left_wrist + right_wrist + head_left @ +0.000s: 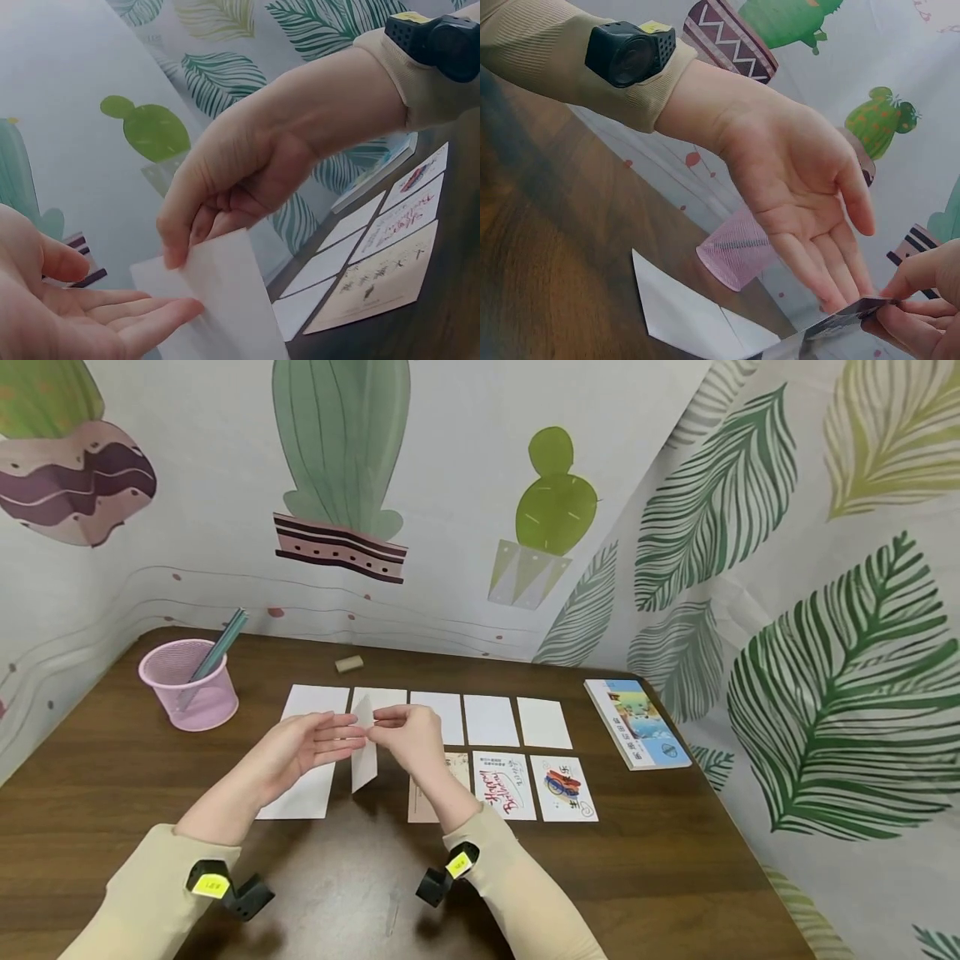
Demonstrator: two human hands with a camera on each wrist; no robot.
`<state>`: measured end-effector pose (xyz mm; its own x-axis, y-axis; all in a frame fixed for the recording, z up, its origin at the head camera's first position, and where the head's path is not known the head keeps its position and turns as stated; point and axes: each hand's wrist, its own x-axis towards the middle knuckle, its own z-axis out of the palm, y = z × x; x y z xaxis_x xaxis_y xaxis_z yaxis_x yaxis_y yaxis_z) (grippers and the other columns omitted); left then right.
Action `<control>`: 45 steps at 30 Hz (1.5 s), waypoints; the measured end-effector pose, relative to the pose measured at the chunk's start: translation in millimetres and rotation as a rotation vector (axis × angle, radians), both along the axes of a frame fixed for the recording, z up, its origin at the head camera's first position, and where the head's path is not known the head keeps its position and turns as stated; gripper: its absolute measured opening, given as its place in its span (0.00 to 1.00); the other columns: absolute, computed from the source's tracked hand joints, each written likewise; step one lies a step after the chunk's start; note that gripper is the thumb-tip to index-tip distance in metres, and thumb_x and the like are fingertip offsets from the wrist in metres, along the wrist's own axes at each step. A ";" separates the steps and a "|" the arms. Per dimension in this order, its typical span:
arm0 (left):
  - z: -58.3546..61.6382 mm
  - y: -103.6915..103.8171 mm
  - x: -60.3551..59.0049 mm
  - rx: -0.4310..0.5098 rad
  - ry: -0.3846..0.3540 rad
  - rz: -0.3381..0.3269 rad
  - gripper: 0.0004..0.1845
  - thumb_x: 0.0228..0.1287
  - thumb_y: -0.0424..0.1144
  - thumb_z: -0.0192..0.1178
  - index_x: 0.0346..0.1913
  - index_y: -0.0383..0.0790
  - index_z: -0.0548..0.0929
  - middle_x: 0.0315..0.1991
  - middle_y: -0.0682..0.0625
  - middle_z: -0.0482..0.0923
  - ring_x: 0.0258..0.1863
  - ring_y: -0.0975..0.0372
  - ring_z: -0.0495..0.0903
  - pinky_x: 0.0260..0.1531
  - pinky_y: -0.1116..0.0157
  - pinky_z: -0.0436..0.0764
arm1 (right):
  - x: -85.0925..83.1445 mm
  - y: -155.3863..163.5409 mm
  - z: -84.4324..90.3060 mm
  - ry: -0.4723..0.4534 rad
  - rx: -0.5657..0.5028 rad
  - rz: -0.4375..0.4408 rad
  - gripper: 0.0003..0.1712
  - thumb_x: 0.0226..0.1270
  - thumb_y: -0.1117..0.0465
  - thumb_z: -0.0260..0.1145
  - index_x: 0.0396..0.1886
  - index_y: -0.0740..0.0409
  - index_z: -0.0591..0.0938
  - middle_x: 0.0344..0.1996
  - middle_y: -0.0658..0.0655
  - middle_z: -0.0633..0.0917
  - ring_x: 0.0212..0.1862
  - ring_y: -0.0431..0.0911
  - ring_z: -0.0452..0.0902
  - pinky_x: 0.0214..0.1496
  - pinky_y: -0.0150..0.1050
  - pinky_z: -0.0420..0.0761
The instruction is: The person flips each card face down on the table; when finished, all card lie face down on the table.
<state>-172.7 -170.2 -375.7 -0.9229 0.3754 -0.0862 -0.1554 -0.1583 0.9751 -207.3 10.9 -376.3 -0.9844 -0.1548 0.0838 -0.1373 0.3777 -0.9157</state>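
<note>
Above the dark wooden table (pixel 675 877), the left hand (pixel 300 752) is lying open, fingers straight, tips touching the raised white paper card (pixel 363 747). The right hand (pixel 405 739) is pinching that card's top edge, over the rows of cards.

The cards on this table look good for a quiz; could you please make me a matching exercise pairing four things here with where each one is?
Things:
1. card
2. pink mesh cup
3. booklet
4. small beige block

Places:
A. lying flat at the table's right edge
B. near the back wall, behind the row of blank cards
C. lifted on edge, pinched by the right hand beside the open left hand
D. at the back left, with sticks standing in it

Pairs: 1-C, 2-D, 3-A, 4-B
</note>
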 end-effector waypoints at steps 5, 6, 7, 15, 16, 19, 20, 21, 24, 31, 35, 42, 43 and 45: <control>-9.3 -0.2 -0.5 -0.011 -0.013 -0.029 0.32 0.79 0.43 0.35 0.69 0.15 0.50 0.64 0.29 0.68 0.53 0.65 0.81 0.57 0.70 0.78 | -0.2 6.8 -8.6 -0.048 -0.018 -0.025 0.14 0.51 0.69 0.68 0.40 0.67 0.86 0.32 0.59 0.89 0.32 0.40 0.86 0.31 0.28 0.85; -11.2 -0.3 -0.6 -0.012 -0.019 -0.032 0.32 0.79 0.43 0.34 0.69 0.15 0.50 0.64 0.29 0.67 0.53 0.66 0.80 0.57 0.70 0.78 | 0.0 8.1 -11.3 -0.064 -0.030 -0.029 0.15 0.51 0.70 0.68 0.41 0.69 0.86 0.32 0.59 0.89 0.31 0.41 0.86 0.31 0.29 0.85; -13.0 -0.3 -1.1 -0.010 -0.026 -0.033 0.32 0.79 0.43 0.34 0.69 0.15 0.50 0.64 0.29 0.68 0.53 0.66 0.80 0.57 0.70 0.78 | 0.2 9.5 -14.2 -0.085 -0.046 -0.030 0.15 0.52 0.70 0.68 0.42 0.70 0.85 0.33 0.60 0.89 0.32 0.42 0.86 0.33 0.30 0.86; -33.9 -2.2 -7.3 -0.017 -0.101 -0.060 0.31 0.79 0.41 0.31 0.69 0.14 0.49 0.64 0.28 0.66 0.52 0.65 0.80 0.58 0.68 0.78 | 0.8 18.8 -43.1 -0.202 -0.057 -0.052 0.12 0.53 0.71 0.69 0.39 0.70 0.85 0.32 0.61 0.88 0.32 0.43 0.85 0.35 0.32 0.87; -36.7 -2.0 -7.9 -0.021 -0.106 -0.068 0.31 0.79 0.41 0.31 0.69 0.14 0.49 0.65 0.27 0.65 0.52 0.65 0.80 0.58 0.67 0.78 | 0.7 19.3 -46.1 -0.205 -0.048 -0.057 0.12 0.52 0.71 0.69 0.39 0.70 0.85 0.32 0.61 0.88 0.31 0.43 0.85 0.34 0.32 0.86; -43.3 0.3 -9.1 -0.034 -0.121 -0.077 0.30 0.78 0.41 0.31 0.68 0.14 0.49 0.65 0.24 0.63 0.54 0.62 0.80 0.59 0.66 0.78 | 0.7 20.5 -53.8 -0.202 -0.016 -0.070 0.12 0.52 0.70 0.70 0.38 0.69 0.85 0.31 0.60 0.88 0.30 0.43 0.85 0.33 0.32 0.86; -45.3 1.3 -9.5 -0.035 -0.124 -0.078 0.30 0.78 0.40 0.31 0.68 0.14 0.49 0.65 0.24 0.62 0.54 0.61 0.80 0.59 0.66 0.78 | 0.8 20.9 -55.5 -0.203 -0.011 -0.076 0.12 0.51 0.70 0.70 0.37 0.69 0.85 0.31 0.60 0.88 0.30 0.43 0.85 0.33 0.32 0.86; -46.8 2.4 -9.8 -0.037 -0.128 -0.077 0.30 0.78 0.40 0.31 0.69 0.14 0.49 0.66 0.23 0.61 0.55 0.60 0.80 0.58 0.66 0.78 | 0.8 21.4 -57.4 -0.197 0.001 -0.078 0.11 0.51 0.70 0.70 0.37 0.69 0.85 0.31 0.60 0.88 0.30 0.43 0.85 0.32 0.31 0.86; -50.7 4.8 -9.9 -0.040 -0.128 -0.075 0.30 0.78 0.40 0.31 0.68 0.14 0.49 0.66 0.22 0.60 0.55 0.59 0.79 0.58 0.67 0.78 | 0.6 23.4 -61.0 -0.185 0.055 -0.088 0.11 0.51 0.69 0.71 0.37 0.68 0.85 0.30 0.60 0.88 0.29 0.43 0.85 0.31 0.31 0.85; -58.4 6.9 -10.9 -0.067 -0.124 -0.073 0.30 0.78 0.40 0.31 0.67 0.12 0.50 0.64 0.23 0.62 0.54 0.60 0.79 0.57 0.68 0.78 | 1.7 28.8 -58.3 -0.165 0.200 -0.066 0.10 0.50 0.67 0.72 0.35 0.66 0.87 0.25 0.56 0.88 0.23 0.38 0.81 0.26 0.27 0.80; -60.9 7.7 -12.4 -0.083 -0.132 -0.071 0.30 0.77 0.39 0.31 0.67 0.13 0.51 0.64 0.23 0.63 0.54 0.60 0.80 0.56 0.69 0.79 | 1.5 31.9 -55.2 -0.164 0.241 -0.037 0.10 0.51 0.65 0.71 0.35 0.65 0.87 0.21 0.54 0.87 0.21 0.36 0.79 0.24 0.25 0.77; -62.9 7.2 -12.2 -0.116 -0.121 -0.089 0.30 0.77 0.39 0.29 0.67 0.13 0.51 0.65 0.23 0.62 0.56 0.58 0.79 0.56 0.68 0.79 | -0.5 36.6 -49.6 -0.131 0.317 0.000 0.09 0.52 0.64 0.70 0.33 0.62 0.89 0.20 0.52 0.86 0.22 0.35 0.76 0.28 0.24 0.75; -63.1 7.2 -12.2 -0.118 -0.122 -0.090 0.29 0.77 0.39 0.30 0.67 0.13 0.52 0.65 0.23 0.62 0.56 0.57 0.79 0.56 0.68 0.79 | -0.9 37.4 -49.1 -0.127 0.324 0.003 0.08 0.52 0.64 0.70 0.33 0.62 0.89 0.20 0.52 0.87 0.22 0.35 0.76 0.28 0.24 0.76; -63.2 7.5 -12.3 -0.124 -0.120 -0.092 0.29 0.77 0.39 0.30 0.67 0.13 0.52 0.64 0.23 0.62 0.56 0.57 0.79 0.56 0.68 0.79 | -1.8 39.4 -47.8 -0.141 0.301 0.006 0.09 0.52 0.64 0.70 0.33 0.62 0.89 0.23 0.52 0.87 0.24 0.35 0.78 0.29 0.25 0.78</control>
<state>-185.0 -162.7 -438.9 -0.8653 0.4376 -0.2445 -0.2801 -0.0174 0.9598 -209.1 50.3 -424.0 -0.9821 -0.1577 -0.1034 -0.0204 0.6341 -0.7730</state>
